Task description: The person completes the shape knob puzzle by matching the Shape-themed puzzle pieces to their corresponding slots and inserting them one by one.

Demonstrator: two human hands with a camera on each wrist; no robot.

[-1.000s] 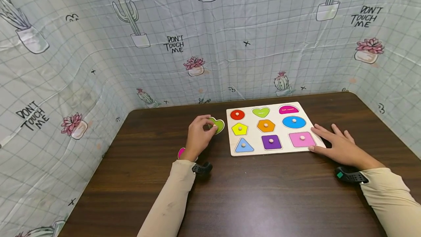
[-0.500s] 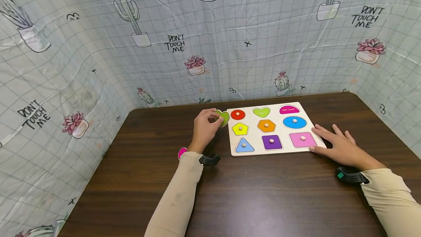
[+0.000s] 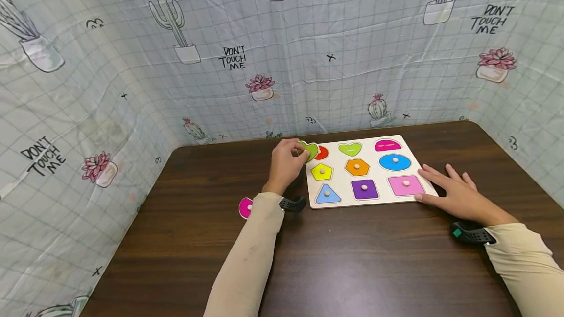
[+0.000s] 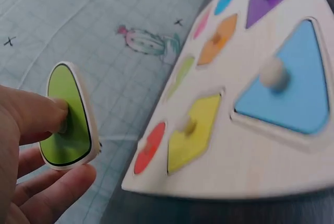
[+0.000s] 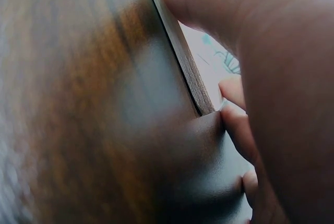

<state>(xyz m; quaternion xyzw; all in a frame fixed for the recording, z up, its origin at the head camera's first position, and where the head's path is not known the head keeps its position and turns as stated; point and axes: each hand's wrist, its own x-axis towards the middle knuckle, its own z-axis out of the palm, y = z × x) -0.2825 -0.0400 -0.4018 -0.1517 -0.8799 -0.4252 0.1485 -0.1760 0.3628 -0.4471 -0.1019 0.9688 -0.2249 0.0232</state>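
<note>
My left hand [image 3: 286, 163] pinches a green heart puzzle piece [image 4: 68, 114] by its knob, and in the head view the piece overlaps the red circle [image 3: 323, 153] at the board's back left corner. The wooden puzzle board [image 3: 341, 197] lies flat on the table. Its heart recess [image 3: 350, 149] and half-round recess [image 3: 387, 146] hold no pieces; knobbed pieces fill the others. With fingers spread, my right hand [image 3: 458, 197] rests at the board's right edge, thumb and fingertips touching it. Part of the heart is hidden behind my left thumb.
A magenta knobbed piece [image 3: 245, 207] lies on the dark wooden table [image 3: 185, 238], left of the board and partly behind my left sleeve. A printed cloth [image 3: 308, 87] hangs behind the table and along its sides.
My left hand has carried the green heart right and a little back, from beside the board to over its back left corner. More of the magenta piece shows. My right hand stays put.
</note>
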